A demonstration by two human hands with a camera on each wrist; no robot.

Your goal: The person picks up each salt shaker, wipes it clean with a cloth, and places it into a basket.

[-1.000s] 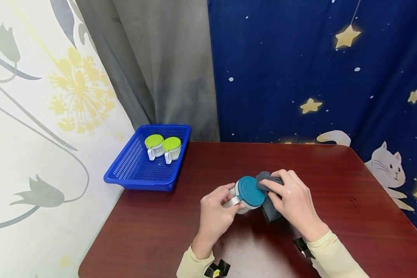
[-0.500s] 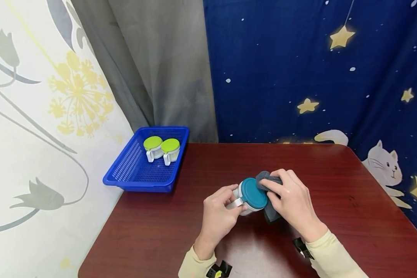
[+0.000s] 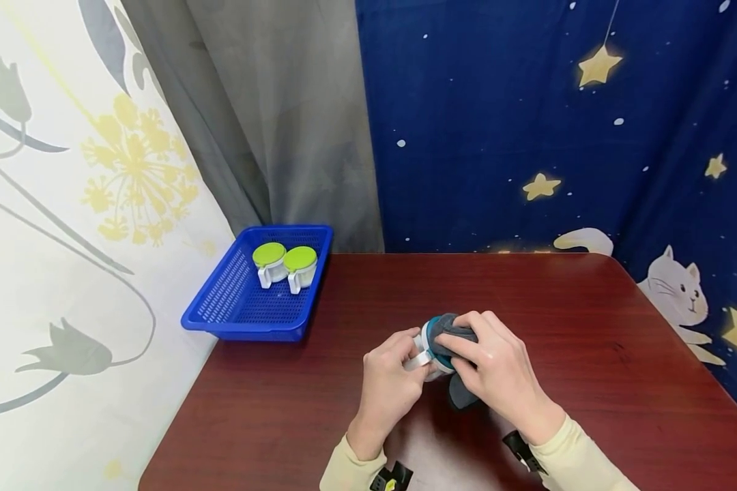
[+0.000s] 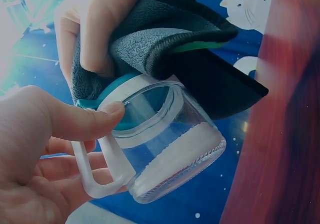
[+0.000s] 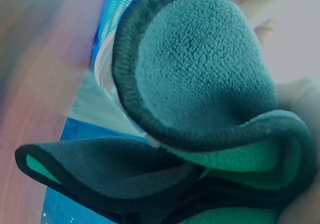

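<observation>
Your left hand [image 3: 385,382] grips the jar [image 4: 170,149] by its white handle [image 4: 107,166], fingers curled. Your right hand [image 3: 494,372] clenches the grey cloth [image 3: 451,337] and presses it on the jar's teal lid [image 3: 431,335], between both hands.

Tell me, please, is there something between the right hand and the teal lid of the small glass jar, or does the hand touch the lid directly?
Yes. A folded grey cloth lies between the right hand and the teal lid of the glass jar. The fingers press the cloth onto the lid, so they do not touch it directly. The left hand holds the jar by its white handle.
</observation>
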